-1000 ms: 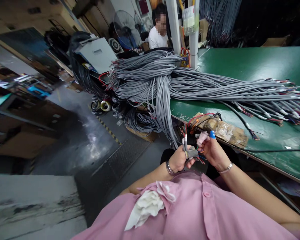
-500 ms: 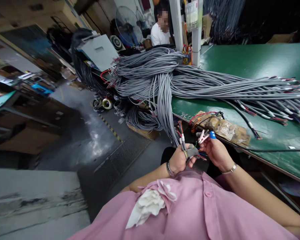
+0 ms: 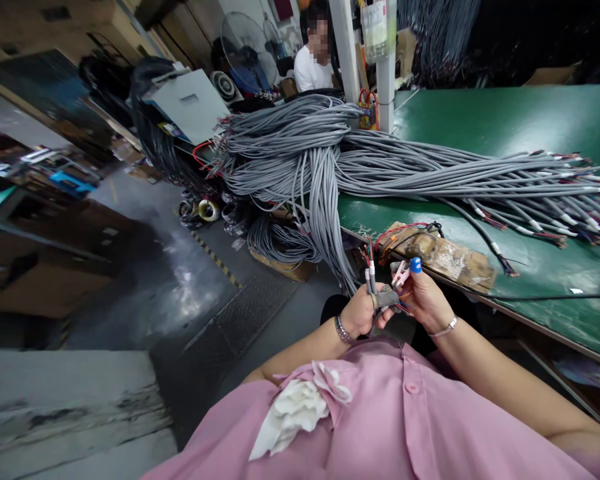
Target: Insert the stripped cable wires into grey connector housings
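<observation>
In front of my shirt, my left hand [image 3: 361,312] is closed around grey cables [image 3: 372,277] whose stripped coloured wire ends point upward. A thicker grey cable end [image 3: 386,299] lies across its fingers, with thin coloured wires fanning out toward the other hand. My right hand [image 3: 429,301], a blue cover on its thumb, grips a small tool with pale pink handles [image 3: 401,274]. The tool's tip is partly hidden, and I cannot tell whether it touches a wire.
A big bundle of grey cables [image 3: 320,153] lies over the green table [image 3: 480,120] and hangs off its edge. Near that edge sits a taped wooden block [image 3: 450,257] with wires. A person in white [image 3: 310,70] sits behind. Cable coils [image 3: 280,240] rest below, left.
The view has shifted slightly, moving the scene a little left. The right hand has come closer to the left, and the coloured wires between them lie differently. Both grips remain.
</observation>
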The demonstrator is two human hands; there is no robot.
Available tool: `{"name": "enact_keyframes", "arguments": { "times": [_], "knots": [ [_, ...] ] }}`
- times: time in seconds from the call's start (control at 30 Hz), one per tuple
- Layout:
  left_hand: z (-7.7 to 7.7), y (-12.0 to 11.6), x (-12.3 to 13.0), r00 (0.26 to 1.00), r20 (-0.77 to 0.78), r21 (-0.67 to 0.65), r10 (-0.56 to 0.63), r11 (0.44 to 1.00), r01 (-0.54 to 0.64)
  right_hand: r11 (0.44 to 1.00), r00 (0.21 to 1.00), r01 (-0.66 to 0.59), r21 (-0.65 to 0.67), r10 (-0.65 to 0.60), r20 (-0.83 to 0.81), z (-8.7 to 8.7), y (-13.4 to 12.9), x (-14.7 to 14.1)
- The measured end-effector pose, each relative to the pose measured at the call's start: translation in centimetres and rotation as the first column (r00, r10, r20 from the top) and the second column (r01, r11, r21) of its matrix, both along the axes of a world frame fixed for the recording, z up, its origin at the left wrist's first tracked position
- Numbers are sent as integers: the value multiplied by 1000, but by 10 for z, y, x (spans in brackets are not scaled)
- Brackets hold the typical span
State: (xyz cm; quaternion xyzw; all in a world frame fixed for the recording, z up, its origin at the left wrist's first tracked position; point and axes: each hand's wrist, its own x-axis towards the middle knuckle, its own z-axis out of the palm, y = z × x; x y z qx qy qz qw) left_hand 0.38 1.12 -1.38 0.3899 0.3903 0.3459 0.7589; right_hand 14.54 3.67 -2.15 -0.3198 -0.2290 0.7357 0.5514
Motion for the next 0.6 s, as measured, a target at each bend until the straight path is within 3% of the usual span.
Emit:
{"name": "enact_keyframes", "arguments": {
  "times": [0.17, 0.43, 0.6],
  "knots": [
    [1, -1, -2, 999, -35, -26, -7, 1000, 6, 999, 1000, 27, -24, -27, 5, -2, -1, -2],
    [4, -15, -10, 1000, -11, -7, 22, 1000, -22, 981, 979, -185, -51, 179, -93, 2, -11, 10],
    [10, -30, -8, 995, -40, 13, 95, 995, -95, 985, 985, -171, -7, 171, -37, 4, -16, 15]
  ]
}}
